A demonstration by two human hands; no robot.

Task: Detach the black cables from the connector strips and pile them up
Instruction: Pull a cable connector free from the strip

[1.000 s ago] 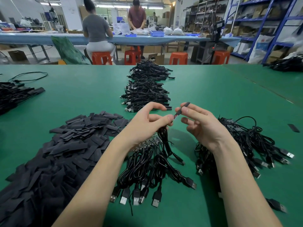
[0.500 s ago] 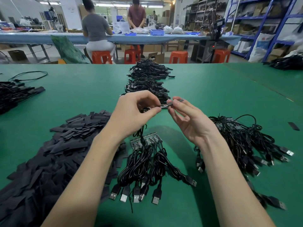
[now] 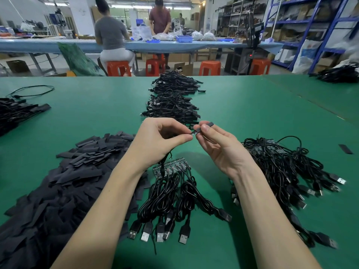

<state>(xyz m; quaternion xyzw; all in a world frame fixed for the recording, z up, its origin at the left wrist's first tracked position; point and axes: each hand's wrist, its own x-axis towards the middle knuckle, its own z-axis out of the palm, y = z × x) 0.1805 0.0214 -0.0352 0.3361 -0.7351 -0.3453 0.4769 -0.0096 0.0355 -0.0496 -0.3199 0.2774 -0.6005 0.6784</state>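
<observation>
**Sleeve and cable end held between your fingertips**

Since half a second ago your hands have barely shifted: both stay raised over the table (image 3: pixel 252 113), and the sleeve now pokes out further past your right fingertips.

Left to right: the heap of flat black sleeves (image 3: pixel 64 183) lies at your left. Your left hand (image 3: pixel 155 140) pinches the small board end of one cable (image 3: pixel 193 133) between thumb and forefinger, the cord trailing down under the palm. Your right hand (image 3: pixel 219 144) pinches a sleeve (image 3: pixel 206 126) against that end, other fingers loosely curled. Below lies the strip (image 3: pixel 171 166) with cables (image 3: pixel 174 199) attached, USB plugs toward you. A loose pile (image 3: pixel 281 167) sits at your right; finished bundles (image 3: pixel 172 101) lie ahead.

The cable looks light and limp, and it will likely tangle; the tiny board end seems fragile, so grip it by its edges close to the cord, not by the wire. No writing or brand is legible anywhere.
</observation>
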